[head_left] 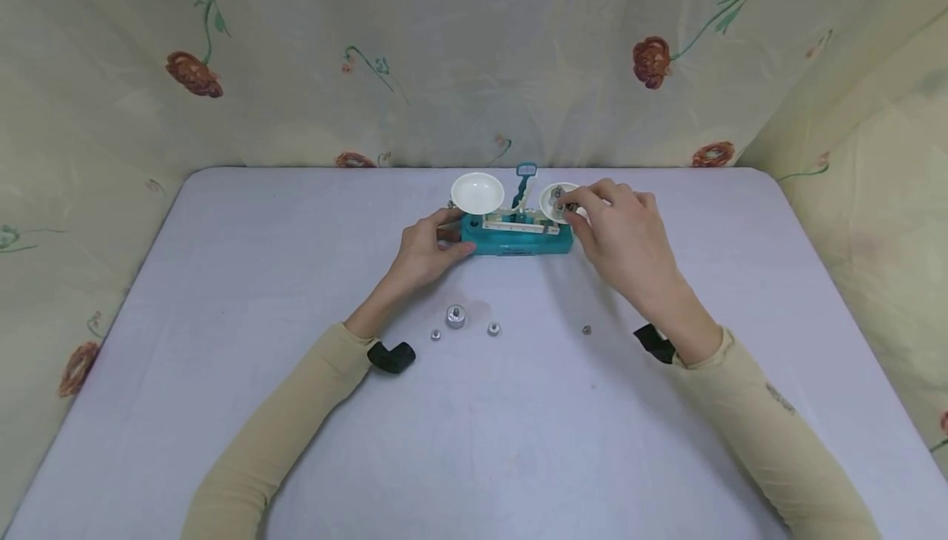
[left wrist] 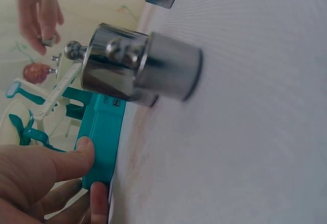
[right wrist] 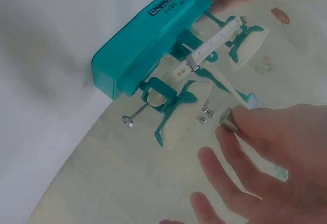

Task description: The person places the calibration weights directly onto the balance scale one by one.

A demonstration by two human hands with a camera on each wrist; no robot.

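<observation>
Teal balance scale sits centre frame, slightly above middle, on a pale lilac table. Left hand grips the scale's left end, thumb and fingers curled round the base; the left wrist view shows the thumb pressed on the teal base edge. Right hand is just right of centre and pinches a small metal weight between thumb and forefinger, other fingers loosely spread. The weight is held over the right pan; I cannot tell if it touches the pan. The left pan is white and sits higher in frame, with nothing visible in it.

Loose weights lie on the table below the scale, between the forearms: a larger knobbed weight, a tiny one to its lower left, another small one to its right, and one more well apart toward the right wrist. The left wrist view shows the large weight close up, blurred.

Floral curtain fills the top and sides of the frame. Beige sleeves on both arms, a black wrist strap at each cuff.
</observation>
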